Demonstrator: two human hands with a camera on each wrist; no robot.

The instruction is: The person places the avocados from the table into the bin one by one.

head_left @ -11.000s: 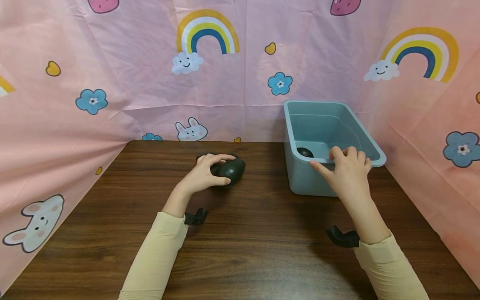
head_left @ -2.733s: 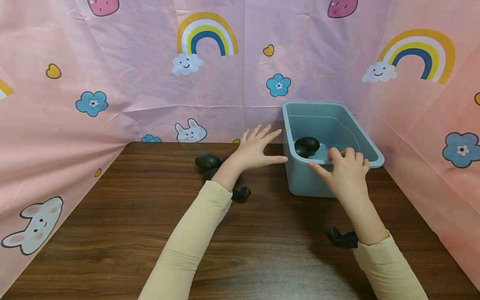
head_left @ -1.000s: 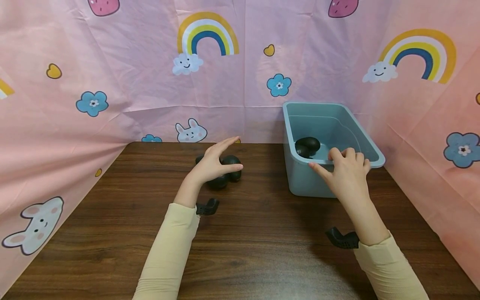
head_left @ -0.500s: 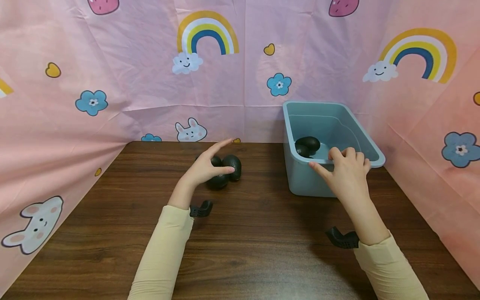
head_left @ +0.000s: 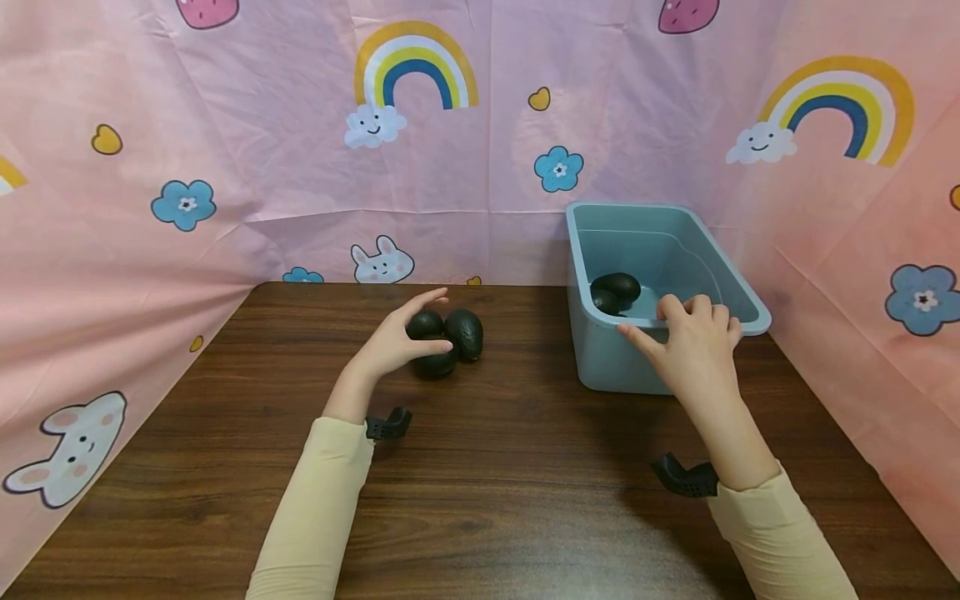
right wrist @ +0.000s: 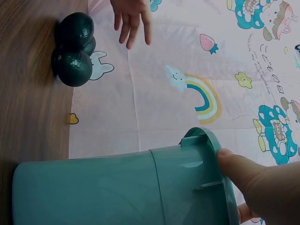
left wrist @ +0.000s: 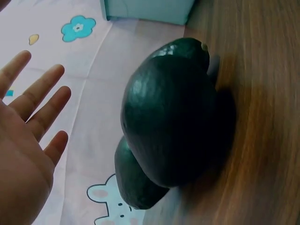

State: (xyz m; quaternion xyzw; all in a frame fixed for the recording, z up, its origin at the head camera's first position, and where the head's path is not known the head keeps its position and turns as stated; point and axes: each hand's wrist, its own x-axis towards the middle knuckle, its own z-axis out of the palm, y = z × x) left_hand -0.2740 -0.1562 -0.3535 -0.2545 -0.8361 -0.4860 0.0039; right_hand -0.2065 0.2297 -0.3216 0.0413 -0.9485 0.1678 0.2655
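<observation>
Three dark green avocados lie clustered on the brown table: a right one (head_left: 464, 335), a back one (head_left: 425, 324) and a front one (head_left: 436, 365). My left hand (head_left: 386, 343) hovers at their left side, fingers and thumb spread, holding nothing; its thumb overlaps the front avocado in the head view. In the left wrist view the extended fingers (left wrist: 42, 101) stand apart from the avocados (left wrist: 168, 117). My right hand (head_left: 697, 350) grips the near rim of a blue-green plastic bin (head_left: 622, 358), thumb (right wrist: 239, 166) outside. Inside the bin, avocados (head_left: 619, 287) lie in the near left corner, partly hidden by the rim.
The bin stands at the table's back right. A pink cloth (head_left: 300, 125) printed with rainbows, flowers and rabbits hangs behind the table (head_left: 480, 500) and along both sides. Each wrist carries a black curved mount (head_left: 686, 477).
Earlier my left hand held an avocado; later it was open beside the bin, where more avocados showed. Since then it has moved back left and down to the cluster. My right hand has stayed put.
</observation>
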